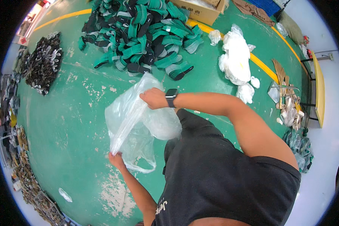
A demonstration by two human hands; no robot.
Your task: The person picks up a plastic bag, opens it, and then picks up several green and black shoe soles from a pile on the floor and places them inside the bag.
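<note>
I hold a large clear plastic bag [135,120] stretched between both hands above the green floor. My right hand [153,98], with a dark watch on its wrist, grips the bag's upper edge. My left hand [116,159] grips the lower edge, near the bag's hanging bottom. A big heap of green and black flat shoe pieces [143,34] lies on the floor ahead of me, apart from the bag.
A cardboard box [201,10] stands beyond the heap. White stuffed plastic bags [235,56] lie to the right along a yellow floor line. A dark pile of pieces [44,62] lies at the left, more stacks line the left edge. A broom [280,77] rests at right.
</note>
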